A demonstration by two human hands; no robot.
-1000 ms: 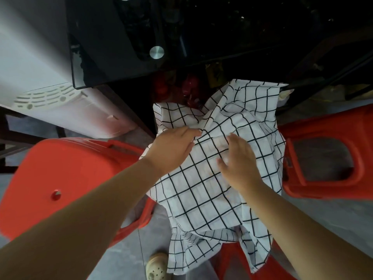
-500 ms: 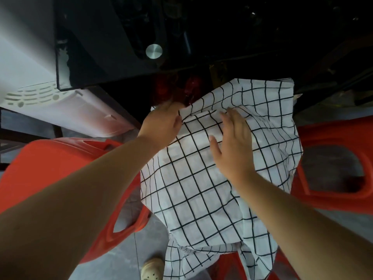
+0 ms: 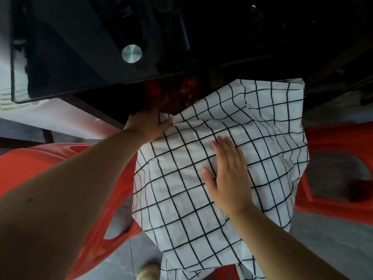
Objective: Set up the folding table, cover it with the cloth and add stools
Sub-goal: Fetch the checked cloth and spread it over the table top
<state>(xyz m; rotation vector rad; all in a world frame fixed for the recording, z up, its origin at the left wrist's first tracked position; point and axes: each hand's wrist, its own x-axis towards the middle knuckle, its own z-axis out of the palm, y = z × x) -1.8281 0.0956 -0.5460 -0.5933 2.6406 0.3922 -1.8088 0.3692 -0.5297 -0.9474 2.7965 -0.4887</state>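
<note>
A white cloth with a black grid [image 3: 232, 138] is spread over something that it hides, in the middle of the view. My left hand [image 3: 148, 126] grips the cloth's far left edge, its fingers curled under the fabric. My right hand [image 3: 228, 170] lies flat on top of the cloth with fingers together and holds nothing. A red plastic stool [image 3: 40, 170] lies on its side at the left, partly under my left arm. Another red stool [image 3: 335, 166] lies at the right, its edge under the cloth. A third red piece [image 3: 224, 272] shows at the bottom.
A black glass-topped table [image 3: 80, 47] with a round metal disc [image 3: 131, 53] fills the far side. A white plastic object [image 3: 40, 110] sits at the far left. The floor is grey tile [image 3: 333, 239]. My shoe [image 3: 148, 273] shows at the bottom.
My left hand moved away from me and pulled the cloth's left edge outward. The right hand went flat on the cloth. The cloth now lies wider and smoother.
</note>
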